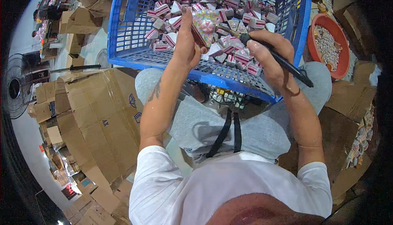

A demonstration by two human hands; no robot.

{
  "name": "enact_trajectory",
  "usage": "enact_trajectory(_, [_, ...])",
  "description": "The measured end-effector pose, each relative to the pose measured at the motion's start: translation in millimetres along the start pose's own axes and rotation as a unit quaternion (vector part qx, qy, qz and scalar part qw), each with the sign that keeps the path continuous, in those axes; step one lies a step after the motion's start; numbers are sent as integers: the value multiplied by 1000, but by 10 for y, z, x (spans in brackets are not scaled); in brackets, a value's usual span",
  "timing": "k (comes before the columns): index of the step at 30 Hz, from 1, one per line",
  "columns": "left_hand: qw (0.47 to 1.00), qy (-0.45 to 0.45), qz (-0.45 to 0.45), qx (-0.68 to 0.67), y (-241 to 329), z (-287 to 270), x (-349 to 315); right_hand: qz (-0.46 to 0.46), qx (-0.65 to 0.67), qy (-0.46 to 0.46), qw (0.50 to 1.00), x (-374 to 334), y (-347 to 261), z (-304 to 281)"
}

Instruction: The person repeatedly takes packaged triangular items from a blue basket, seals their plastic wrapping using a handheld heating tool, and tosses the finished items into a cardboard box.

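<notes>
My left hand [188,41] is closed around a wedge-shaped piece like a toy cake slice [205,22], its speckled multicoloured top bearing a pink flower. In my right hand [274,55] is a pen-like tool with a thick black handle [288,64] and a slim metal shaft. The shaft points left at the slice's right side; whether its tip touches is unclear. Both hands are over a blue plastic crate [172,70] resting by my knees. Inside it lie many small wrapped wedges [241,55] in white, grey and dark red stripes.
An orange-red basin [346,57] of small whitish pieces stands right of the crate. Large cardboard sheets [98,122] lean at my left, with a black fan [15,88] beyond. An open carton [342,131] with packed items sits at my right.
</notes>
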State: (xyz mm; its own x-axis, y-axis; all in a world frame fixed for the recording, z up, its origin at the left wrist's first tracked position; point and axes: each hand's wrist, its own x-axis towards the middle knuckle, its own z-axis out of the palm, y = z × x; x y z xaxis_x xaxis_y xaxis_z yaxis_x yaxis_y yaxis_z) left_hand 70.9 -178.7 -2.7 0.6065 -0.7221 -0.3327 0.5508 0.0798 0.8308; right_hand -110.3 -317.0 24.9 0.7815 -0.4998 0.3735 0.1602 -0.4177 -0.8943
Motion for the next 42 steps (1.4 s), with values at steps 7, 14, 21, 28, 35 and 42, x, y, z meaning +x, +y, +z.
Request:
enact_trajectory(7, [999, -2, 24, 29, -50, -24, 57, -18, 0, -6, 1000, 22, 3, 7])
enact_trajectory(14, [999, 11, 30, 41, -68, -57, 54, 7, 0, -12, 1000, 22, -19, 9])
enact_trajectory(21, [994, 4, 72, 86, -41, -25, 10, -19, -18, -13, 1000, 29, -25, -6])
enact_trajectory(28, [991, 3, 83, 106, -61, -35, 21, -22, -24, -8, 999, 29, -5, 8])
enact_trajectory(35, [990, 12, 95, 107, -60, 21, 12, 3, -19, -20, 1000, 32, -34, -10])
enact_trajectory(42, [994, -5, 26, 104, -30, -60, 0, 23, 12, 34, 999, -20, -8, -42])
